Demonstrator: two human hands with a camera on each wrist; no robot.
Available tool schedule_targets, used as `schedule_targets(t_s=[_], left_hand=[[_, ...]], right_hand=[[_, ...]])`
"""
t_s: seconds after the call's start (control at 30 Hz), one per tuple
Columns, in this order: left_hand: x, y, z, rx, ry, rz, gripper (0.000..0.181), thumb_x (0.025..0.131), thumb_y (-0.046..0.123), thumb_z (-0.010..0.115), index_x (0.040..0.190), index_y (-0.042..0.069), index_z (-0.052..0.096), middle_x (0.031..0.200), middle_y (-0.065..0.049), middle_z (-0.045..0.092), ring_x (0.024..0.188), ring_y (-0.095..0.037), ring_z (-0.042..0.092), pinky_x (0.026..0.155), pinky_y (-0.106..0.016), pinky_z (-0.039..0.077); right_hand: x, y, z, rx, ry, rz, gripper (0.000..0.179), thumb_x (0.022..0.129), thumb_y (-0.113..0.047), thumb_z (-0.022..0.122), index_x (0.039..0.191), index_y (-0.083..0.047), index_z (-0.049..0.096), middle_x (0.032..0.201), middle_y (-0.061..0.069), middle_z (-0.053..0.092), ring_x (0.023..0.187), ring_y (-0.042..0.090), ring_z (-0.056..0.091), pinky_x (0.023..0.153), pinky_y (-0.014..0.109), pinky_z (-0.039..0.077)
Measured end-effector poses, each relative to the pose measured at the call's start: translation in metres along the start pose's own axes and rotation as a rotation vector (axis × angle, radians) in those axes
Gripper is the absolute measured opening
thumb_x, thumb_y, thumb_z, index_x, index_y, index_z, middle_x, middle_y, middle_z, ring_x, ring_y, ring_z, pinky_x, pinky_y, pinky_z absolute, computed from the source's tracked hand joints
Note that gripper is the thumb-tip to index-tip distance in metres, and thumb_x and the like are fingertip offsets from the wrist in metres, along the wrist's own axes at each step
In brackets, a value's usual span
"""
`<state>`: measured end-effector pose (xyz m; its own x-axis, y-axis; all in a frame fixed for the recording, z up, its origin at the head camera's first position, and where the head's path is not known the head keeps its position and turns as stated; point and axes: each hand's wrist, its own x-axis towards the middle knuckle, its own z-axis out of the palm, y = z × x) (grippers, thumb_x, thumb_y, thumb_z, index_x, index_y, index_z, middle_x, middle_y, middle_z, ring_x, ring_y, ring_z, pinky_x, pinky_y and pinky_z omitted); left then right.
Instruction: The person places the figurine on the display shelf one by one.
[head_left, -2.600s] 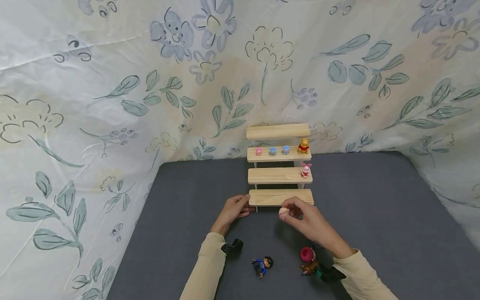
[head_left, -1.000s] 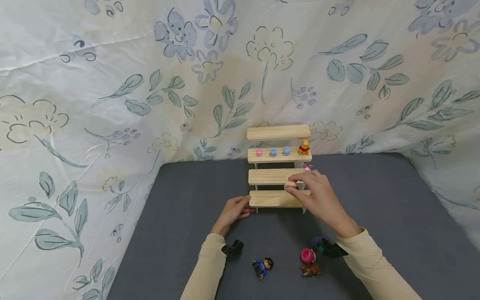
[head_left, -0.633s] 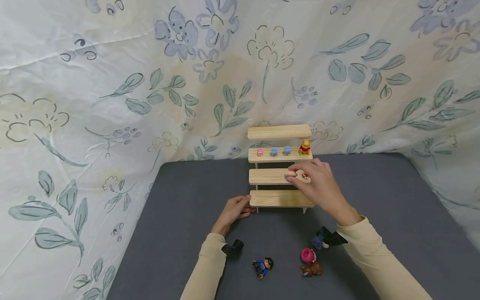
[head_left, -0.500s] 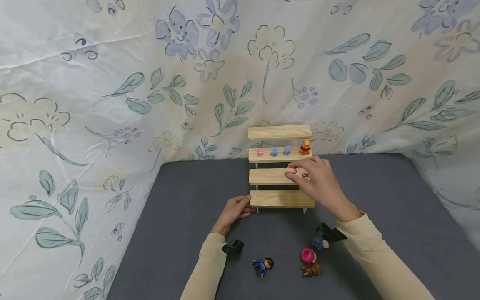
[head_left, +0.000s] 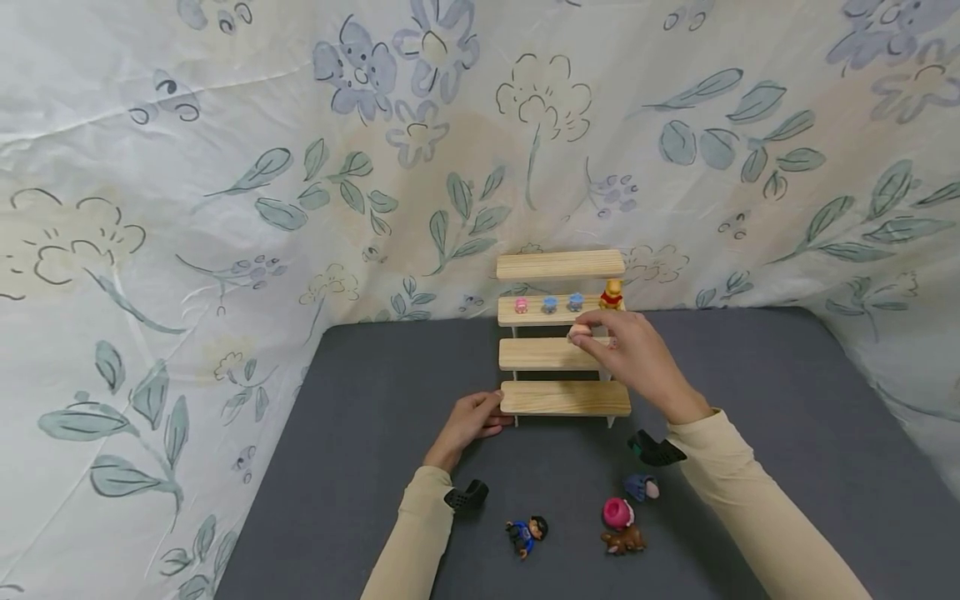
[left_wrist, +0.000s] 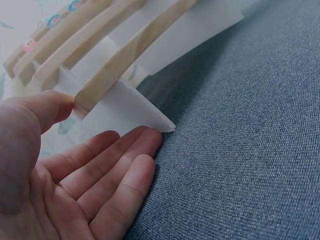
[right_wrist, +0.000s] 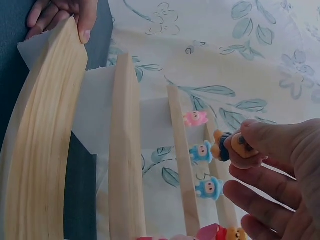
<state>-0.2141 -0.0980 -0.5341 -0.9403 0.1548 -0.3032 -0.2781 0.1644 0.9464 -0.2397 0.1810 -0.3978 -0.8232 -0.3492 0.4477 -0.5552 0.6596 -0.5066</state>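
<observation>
Head view: we see a dark counter [head_left: 375, 400] backed by floral cloth [head_left: 262, 242]; a bear [head_left: 612, 295] and three small figures [head_left: 550, 306] share one tier of a wooden shelf [head_left: 566, 398], as the right hand [head_left: 636, 360] pinches a toy [head_left: 579, 331] near the middle boards [head_left: 543, 354]. Left wrist: we find the left hand [left_wrist: 90, 190] loosely extended, thumb touching the shelf's end. Right wrist: we catch the toy's dark-and-orange side.

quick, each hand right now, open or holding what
Left hand: open, thumb touching the lowest pale wooden plank.
Right hand: holding a small tan-and-dark figurine.
</observation>
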Motion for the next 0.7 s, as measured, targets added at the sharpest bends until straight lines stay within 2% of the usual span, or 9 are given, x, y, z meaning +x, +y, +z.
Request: schedule_targets(t_s=[0.1,0.33,0.7], left_hand=[[0.000,0.000,0.000,-0.003,0.001,-0.003,0.060,0.100,0.054,0.059,0.132,0.004,0.065,0.114,-0.014,0.076,0.105,-0.020,0.075,0.084,-0.027,0.063],[-0.001,-0.001,0.000,-0.004,-0.004,-0.001,0.061,0.099,0.056,0.059,0.132,0.005,0.065,0.114,-0.014,0.076,0.106,-0.020,0.075,0.084,-0.028,0.063],[-0.002,-0.006,0.003,-0.005,0.011,0.004,0.058,0.099,0.055,0.059,0.127,0.004,0.067,0.113,-0.014,0.077,0.105,-0.020,0.075,0.084,-0.028,0.063]], right_hand=[[0.003,0.002,0.002,0.012,-0.017,0.029,0.021,0.095,-0.027,0.073,0.112,-0.015,0.074,0.109,0.003,0.074,0.082,0.019,0.062,0.073,0.038,0.050],[0.007,0.009,0.005,-0.002,-0.047,0.062,0.028,0.098,-0.030,0.070,0.119,-0.012,0.072,0.110,0.006,0.073,0.091,0.024,0.065,0.079,0.045,0.054],[0.008,0.017,0.007,-0.024,-0.111,0.056,0.023,0.098,-0.029,0.069,0.115,-0.013,0.073,0.109,0.007,0.074,0.103,0.027,0.068,0.088,0.051,0.055]])
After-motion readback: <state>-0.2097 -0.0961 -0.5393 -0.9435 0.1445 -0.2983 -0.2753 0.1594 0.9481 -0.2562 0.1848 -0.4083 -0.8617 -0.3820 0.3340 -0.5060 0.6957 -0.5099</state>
